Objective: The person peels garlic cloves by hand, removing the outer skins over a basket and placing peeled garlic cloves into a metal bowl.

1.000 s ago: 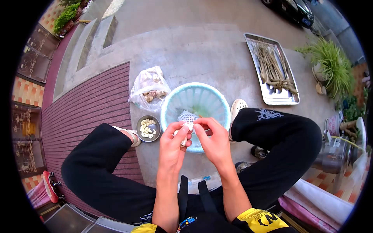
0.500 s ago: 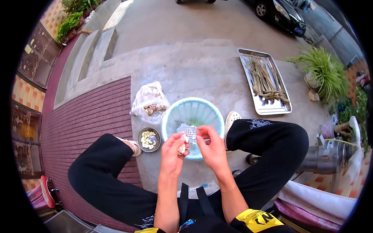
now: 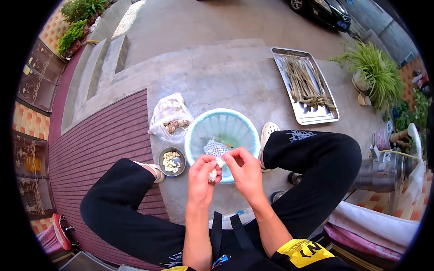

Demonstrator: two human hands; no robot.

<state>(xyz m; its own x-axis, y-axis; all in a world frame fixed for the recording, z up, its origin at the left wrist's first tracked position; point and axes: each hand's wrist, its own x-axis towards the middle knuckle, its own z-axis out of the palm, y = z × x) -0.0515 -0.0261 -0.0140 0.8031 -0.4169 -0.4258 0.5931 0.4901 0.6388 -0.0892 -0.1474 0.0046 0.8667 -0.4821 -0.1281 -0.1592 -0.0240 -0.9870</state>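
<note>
My left hand [image 3: 201, 178] is closed around garlic [image 3: 212, 175], whose pale papery skin shows between the fingers. At its fingertips sits a whitish garlic clove [image 3: 220, 161], which the thumb and forefinger of my right hand [image 3: 245, 169] pinch from the other side. Both hands are over the near rim of a light blue plastic basket [image 3: 190, 140]. A white mesh sleeve [image 3: 215, 148] lies inside it. To the left, a small metal bowl [image 3: 181, 169] holds several peeled garlic cloves [image 3: 171, 161]. Behind that bowl is a clear plastic bag [image 3: 169, 110] with garlic bulbs inside.
A metal tray [image 3: 312, 119] of dried stalks [image 3: 307, 83] lies at the right. Beyond it stands a potted grassy plant [image 3: 377, 70]. A ribbed maroon mat [image 3: 108, 140] covers the left floor. My bent legs flank the basket. A black car [image 3: 323, 11] is parked at the back.
My right hand has come in closer to the left, its fingertips now meeting at the white clove. The whole view has shifted slightly.
</note>
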